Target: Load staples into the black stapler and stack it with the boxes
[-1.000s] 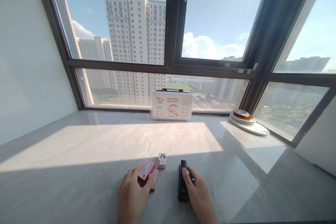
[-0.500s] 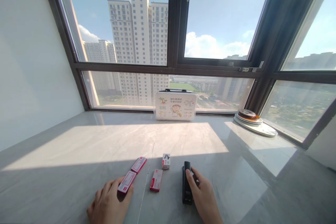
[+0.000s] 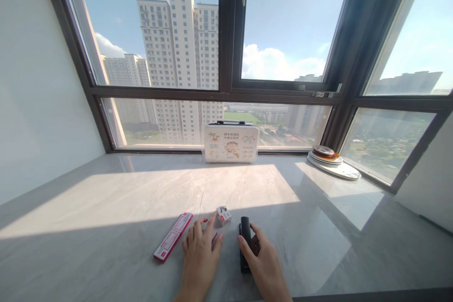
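Note:
A black stapler [image 3: 244,227] lies lengthwise on the grey marble-look surface. My right hand [image 3: 264,255] grips it from the right, thumb over the top and fingers along the far side. My left hand [image 3: 201,252] is over a small pink-and-white box [image 3: 214,240], which it hides except for a sliver between thumb and index finger. These fingers are apart, and the index fingertip is close to a small white box [image 3: 223,215]; whether it touches cannot be seen. To the left, two pink-and-white boxes [image 3: 173,237] lie end to end in a slanting row.
Against the window stands a white printed case [image 3: 231,144] with a dark handle. Stacked plates or discs [image 3: 327,158] sit at the right by the window frame. Sunlight falls across the surface [image 3: 141,188]. A white wall [image 3: 31,104] bounds the left side.
My left hand has let go of the left-hand boxes and moved right over the single pink box. The small white box has turned. My right hand stays on the stapler; the view has shifted slightly.

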The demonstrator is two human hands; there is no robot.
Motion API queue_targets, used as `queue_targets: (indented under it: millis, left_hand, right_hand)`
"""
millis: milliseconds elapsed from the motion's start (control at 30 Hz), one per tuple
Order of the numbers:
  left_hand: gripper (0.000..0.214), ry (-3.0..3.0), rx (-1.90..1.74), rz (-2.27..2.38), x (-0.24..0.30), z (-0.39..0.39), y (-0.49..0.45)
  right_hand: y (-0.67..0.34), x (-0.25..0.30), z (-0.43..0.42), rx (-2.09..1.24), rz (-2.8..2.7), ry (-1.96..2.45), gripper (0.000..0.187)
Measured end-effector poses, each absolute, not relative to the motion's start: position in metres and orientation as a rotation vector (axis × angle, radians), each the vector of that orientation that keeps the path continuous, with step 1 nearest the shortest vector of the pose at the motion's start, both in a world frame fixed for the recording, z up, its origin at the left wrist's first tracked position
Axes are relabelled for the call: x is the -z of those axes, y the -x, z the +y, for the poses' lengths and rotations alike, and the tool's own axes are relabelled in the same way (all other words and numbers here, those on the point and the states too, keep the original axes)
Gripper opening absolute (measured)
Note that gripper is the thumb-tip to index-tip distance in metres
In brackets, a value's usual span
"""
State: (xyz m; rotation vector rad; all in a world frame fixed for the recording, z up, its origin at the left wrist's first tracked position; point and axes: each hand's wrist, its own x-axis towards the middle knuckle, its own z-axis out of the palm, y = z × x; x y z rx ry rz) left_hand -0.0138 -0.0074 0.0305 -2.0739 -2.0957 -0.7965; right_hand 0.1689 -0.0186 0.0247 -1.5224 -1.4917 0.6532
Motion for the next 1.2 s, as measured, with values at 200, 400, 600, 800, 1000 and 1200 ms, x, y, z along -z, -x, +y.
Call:
queue_targets:
  millis: [200,400,600,800,1000,1200]
  left_hand:
    - [0.031,2.115,0.718,-2.27,-0.033,-0.026,0.023]
    - [0.061,2.554,0.698,-2.107,-0.036,-0.041,0.009]
    - [0.073,2.779,0.713,-1.865,-0.019,-0.034,0.026]
    - [0.064,2.761,0.762,-1.795,-0.018,-0.038,0.035]
    - [0.052,2.816,0.736,-1.829,-0.029,-0.038,0.044]
    - [0.029,2.856,0.886,-1.842,-0.035,-0.038,0.045]
  right_hand:
    - [-0.191,-0.037,-0.02,-0.562,-1.657,1.557,0.038]
    - [-0.185,-0.062,-0.011,-0.474,-1.89,1.478,0.035]
    - [-0.141,-0.074,-0.004,-0.518,-1.952,1.33,0.028]
    - [-0.122,-0.076,0.009,-0.663,-1.637,1.284,0.013]
    - [-0.2,-0.06,0.015,-0.967,-0.906,1.132,0.039]
    - [-0.265,-0.028,-0.015,-0.988,-1.097,1.668,0.046]
